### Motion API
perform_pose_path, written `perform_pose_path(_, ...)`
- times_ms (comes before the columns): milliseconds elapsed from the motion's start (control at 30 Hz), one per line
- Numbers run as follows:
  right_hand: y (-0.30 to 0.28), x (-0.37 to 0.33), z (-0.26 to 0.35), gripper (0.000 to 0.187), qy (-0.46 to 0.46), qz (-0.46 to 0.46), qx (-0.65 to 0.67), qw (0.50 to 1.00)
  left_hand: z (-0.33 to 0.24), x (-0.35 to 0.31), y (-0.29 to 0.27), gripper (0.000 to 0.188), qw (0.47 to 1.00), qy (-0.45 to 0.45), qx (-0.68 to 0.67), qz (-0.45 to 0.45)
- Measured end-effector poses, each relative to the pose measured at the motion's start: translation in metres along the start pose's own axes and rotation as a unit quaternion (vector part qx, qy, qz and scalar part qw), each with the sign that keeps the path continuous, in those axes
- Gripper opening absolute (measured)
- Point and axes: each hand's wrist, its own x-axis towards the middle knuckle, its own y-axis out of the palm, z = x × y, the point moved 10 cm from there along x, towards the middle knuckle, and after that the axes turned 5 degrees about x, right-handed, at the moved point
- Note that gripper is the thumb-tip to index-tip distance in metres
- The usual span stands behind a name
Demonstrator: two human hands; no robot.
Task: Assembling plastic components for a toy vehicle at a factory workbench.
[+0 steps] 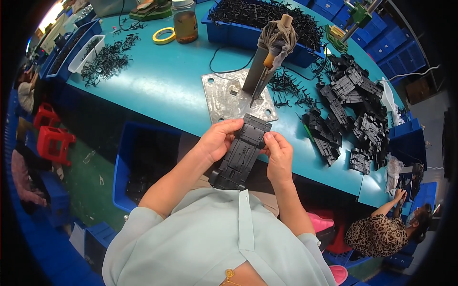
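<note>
A long black moulded plastic chassis part is held between my hands at the table's near edge, its far end tipped toward the metal plate. My left hand grips its left side close to the far end, thumb on the upper face. On the opposite side, my right hand pinches the edge with the thumb on top. Just beyond stands a soldering iron, its tip pointing down beside a grey post wrapped with cloth at the top. The post rises from a scuffed metal base plate.
A heap of similar black chassis parts lies at the right. Small black branched pieces are scattered at the left, and more fill a blue bin at the back. Beside it are a jar and yellow tape. A co-worker sits at the right.
</note>
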Motion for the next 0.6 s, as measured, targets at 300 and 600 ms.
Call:
perform_pose_path(300, 0.007, 0.014, 0.005, 0.018, 0.009, -0.007, 0.025, 1.000, -0.009, 0.010, 0.000, 0.024, 0.999, -0.012, -0.029, -0.033)
perform_pose_path(600, 0.008, 0.016, 0.013, 0.019, -0.004, -0.028, 0.018, 0.999, -0.012, 0.010, 0.007, 0.027, 0.998, -0.032, -0.051, -0.032)
